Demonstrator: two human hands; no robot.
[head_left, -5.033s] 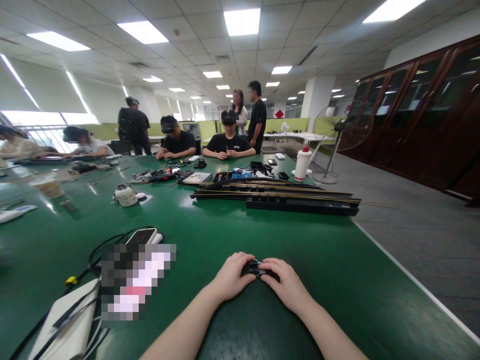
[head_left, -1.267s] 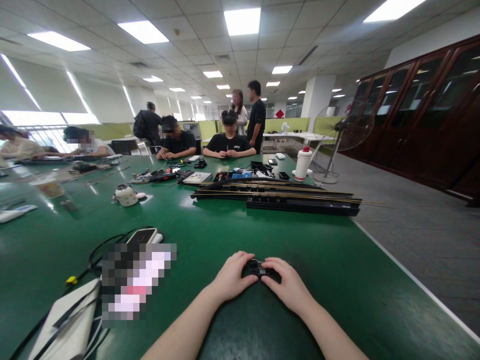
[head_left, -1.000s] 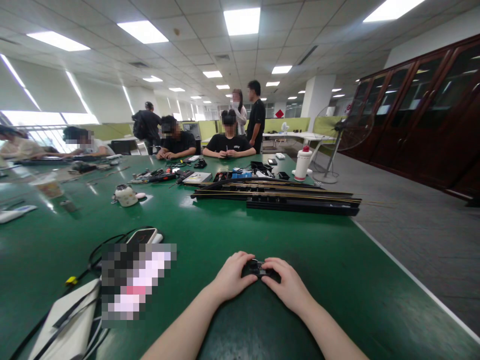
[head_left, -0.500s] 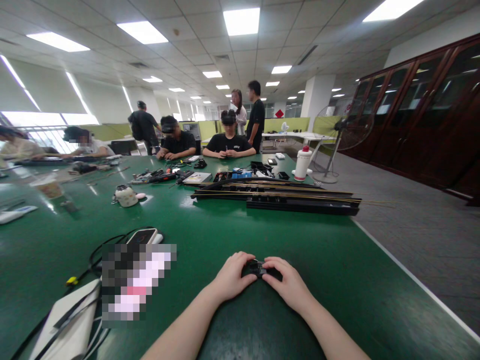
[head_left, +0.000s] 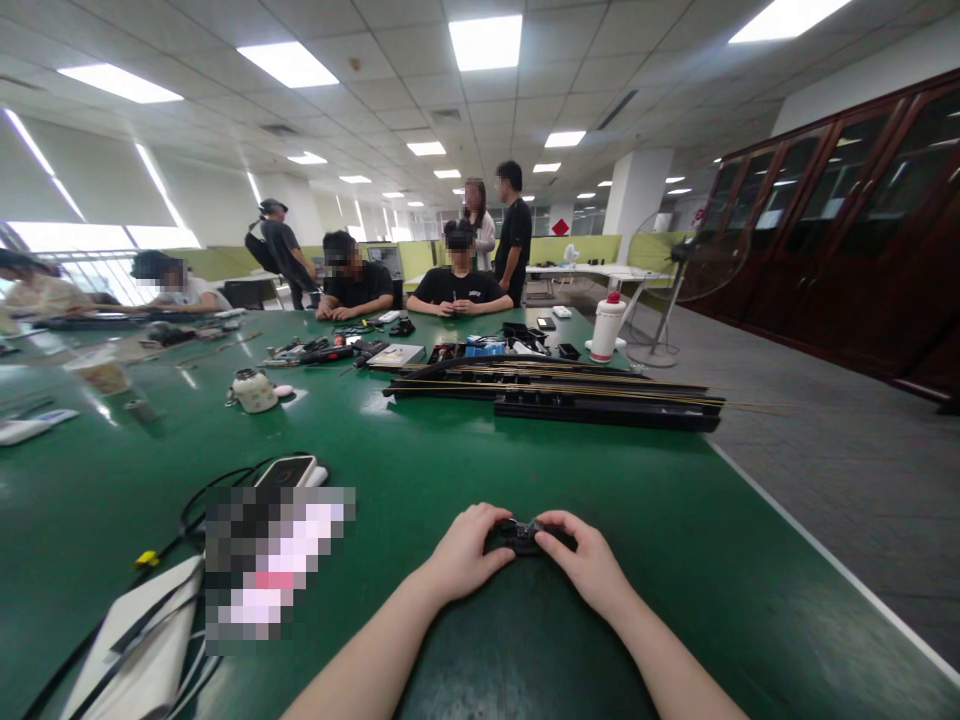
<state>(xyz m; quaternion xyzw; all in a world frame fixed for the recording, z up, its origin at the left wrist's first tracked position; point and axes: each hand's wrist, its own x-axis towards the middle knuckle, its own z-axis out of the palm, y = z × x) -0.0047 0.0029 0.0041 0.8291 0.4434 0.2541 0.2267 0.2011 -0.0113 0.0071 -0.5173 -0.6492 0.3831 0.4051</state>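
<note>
Low over the near part of the green table (head_left: 390,470), a small black part (head_left: 519,536) with greyish bits in its middle sits between my hands. My left hand (head_left: 469,550) grips its left end, thumb in front and fingers behind. My right hand (head_left: 581,555) is closed at the other end, thumb and fingertips pinched together by its upper right side. Something tiny and bluish shows at those fingertips, too small to name. Fingers hide both ends of the black part.
Left of me lie a phone (head_left: 285,472), a pale notebook (head_left: 135,640), cables and a blurred-out patch. Farther off are a cream pot-like container (head_left: 253,391), long black rails (head_left: 607,410) with thin brass-coloured rods, tools, and a white bottle (head_left: 606,330). Several people sit or stand beyond.
My right hand has shifted slightly right on the black part, uncovering more of its middle. My left hand stays put. A standing person at the back has turned and leaned towards the table.
</note>
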